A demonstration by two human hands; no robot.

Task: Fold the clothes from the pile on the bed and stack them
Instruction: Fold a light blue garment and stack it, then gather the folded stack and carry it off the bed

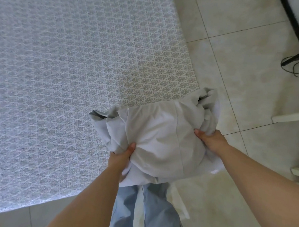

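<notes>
Bed [58,84]: It is big, with a pale cover that has a small leaf pattern. No folded clothes lie on the part that shows, and no stack shows yet.
Floor [239,71]: Light tiles run along the right side of the bed. A black stand and some wires sit in the far corner.
Bundle of clothes [157,135]: It is pale grey and all scrunched up, held in the air by the near corner of the bed, above the person's blue trousers.
Left hand [123,156]: It grips the left side of the bundle, thumb on top.
Right hand [209,138]: It grips the right side, thumb pressed in.
Job so far: It looks barely begun. Nothing seems folded, so all the folding and stacking is left.
Writing: No words or labels show anywhere.
</notes>
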